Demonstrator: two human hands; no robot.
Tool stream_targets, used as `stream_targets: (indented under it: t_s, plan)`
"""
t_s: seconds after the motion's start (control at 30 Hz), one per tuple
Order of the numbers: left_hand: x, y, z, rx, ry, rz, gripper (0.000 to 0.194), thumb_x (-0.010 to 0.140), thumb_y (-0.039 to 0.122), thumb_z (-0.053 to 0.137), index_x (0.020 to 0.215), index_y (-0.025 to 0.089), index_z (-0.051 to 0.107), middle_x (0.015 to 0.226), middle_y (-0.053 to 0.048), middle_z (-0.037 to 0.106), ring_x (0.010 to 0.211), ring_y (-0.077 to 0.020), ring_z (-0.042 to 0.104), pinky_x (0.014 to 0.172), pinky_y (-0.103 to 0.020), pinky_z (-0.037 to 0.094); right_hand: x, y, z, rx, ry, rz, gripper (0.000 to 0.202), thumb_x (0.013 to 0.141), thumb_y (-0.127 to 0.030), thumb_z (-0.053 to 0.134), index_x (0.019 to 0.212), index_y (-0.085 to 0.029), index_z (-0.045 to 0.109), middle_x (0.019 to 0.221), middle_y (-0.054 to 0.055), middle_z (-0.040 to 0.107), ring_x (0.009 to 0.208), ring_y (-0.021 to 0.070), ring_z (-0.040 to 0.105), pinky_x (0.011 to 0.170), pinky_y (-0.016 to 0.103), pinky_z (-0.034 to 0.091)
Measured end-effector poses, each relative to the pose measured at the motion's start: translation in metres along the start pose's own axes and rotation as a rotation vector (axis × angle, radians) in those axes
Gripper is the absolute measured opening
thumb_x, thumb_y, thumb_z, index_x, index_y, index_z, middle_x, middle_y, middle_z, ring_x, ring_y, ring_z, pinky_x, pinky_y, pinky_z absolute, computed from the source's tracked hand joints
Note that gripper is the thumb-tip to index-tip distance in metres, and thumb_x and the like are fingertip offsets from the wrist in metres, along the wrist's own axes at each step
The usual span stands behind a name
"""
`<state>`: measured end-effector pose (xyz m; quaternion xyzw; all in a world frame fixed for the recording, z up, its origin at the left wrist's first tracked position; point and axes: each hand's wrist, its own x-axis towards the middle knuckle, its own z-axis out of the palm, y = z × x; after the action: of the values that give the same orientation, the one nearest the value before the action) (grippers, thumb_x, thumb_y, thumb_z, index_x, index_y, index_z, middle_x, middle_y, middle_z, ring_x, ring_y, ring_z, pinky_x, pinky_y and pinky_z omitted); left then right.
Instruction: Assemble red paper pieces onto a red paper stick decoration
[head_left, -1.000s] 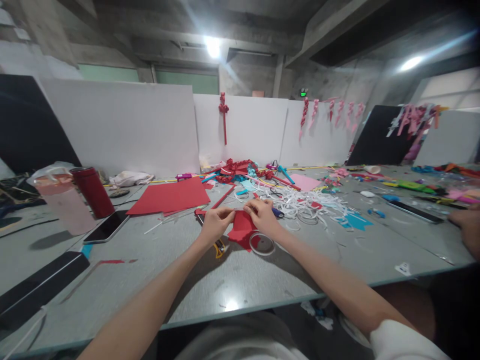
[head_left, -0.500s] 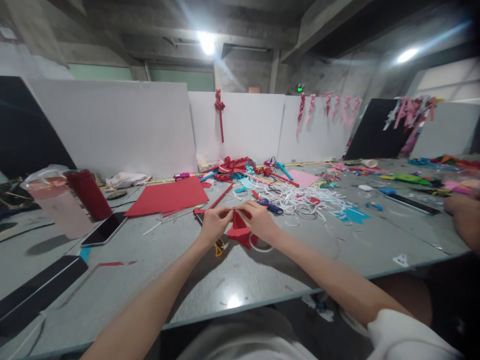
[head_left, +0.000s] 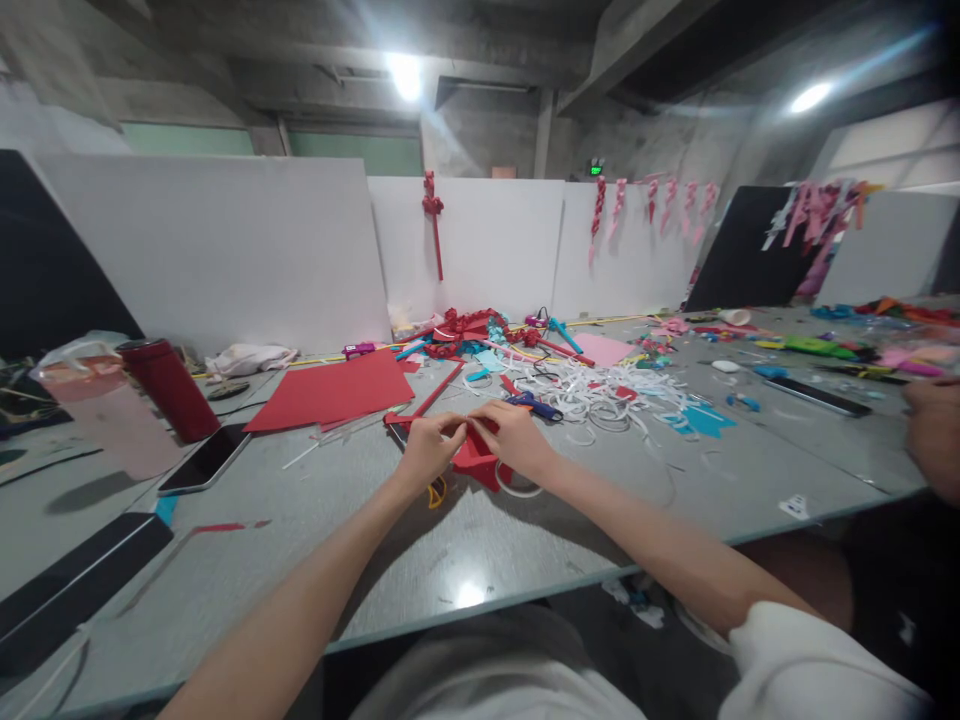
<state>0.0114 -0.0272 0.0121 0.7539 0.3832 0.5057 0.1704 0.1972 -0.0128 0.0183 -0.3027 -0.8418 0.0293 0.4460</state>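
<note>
My left hand (head_left: 429, 447) and my right hand (head_left: 519, 440) meet over the middle of the table, thumbs and fingertips pinched close together on a folded red paper piece (head_left: 482, 464). Its lower part hangs open below my fingers, while the pinched edge is mostly hidden. Under my left hand lies a tool with a yellow end (head_left: 436, 492), partly covered. A white loop (head_left: 517, 490) rests beneath my right wrist. Just beyond the right hand is a blue glue gun (head_left: 538, 406). A red strip (head_left: 439, 390) stretches away behind the left hand.
Red sheets (head_left: 334, 392), a phone (head_left: 204, 460), a red flask (head_left: 169, 390) and a pink bottle (head_left: 109, 415) are at left. White paper strips (head_left: 607, 400) and blue scraps (head_left: 703, 420) spread at right. Another person's hand (head_left: 934, 430) is at the far right.
The view has shifted slightly. Both hands keep their pinch on the red paper piece, and its lower part shows at a slightly different angle.
</note>
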Motion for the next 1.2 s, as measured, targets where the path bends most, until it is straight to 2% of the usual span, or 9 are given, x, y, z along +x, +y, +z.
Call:
stream_targets:
  t_s: [0.23, 1.2]
  plan:
    - [0.0, -0.004, -0.001, 0.031, -0.02, 0.035, 0.021, 0.087, 0.02, 0.06, 0.095, 0.019, 0.079, 0.087, -0.005, 0.078, 0.074, -0.0171, 0.071, 0.074, -0.028, 0.054, 0.001, 0.0, -0.003, 0.018, -0.039, -0.001, 0.017, 0.099, -0.026, 0.057, 0.099, -0.021, 0.073, 0.096, 0.007, 0.074, 0.089, 0.02, 0.068, 0.082, 0.033, 0.052]
    - [-0.001, -0.006, 0.0, 0.035, -0.028, 0.029, 0.019, 0.087, 0.021, 0.06, 0.091, 0.018, 0.078, 0.086, -0.005, 0.078, 0.073, -0.0174, 0.07, 0.073, -0.028, 0.053, 0.004, 0.01, -0.002, 0.051, -0.088, -0.035, 0.019, 0.098, -0.024, 0.057, 0.102, -0.021, 0.075, 0.098, 0.007, 0.075, 0.091, 0.0199, 0.07, 0.085, 0.034, 0.054]
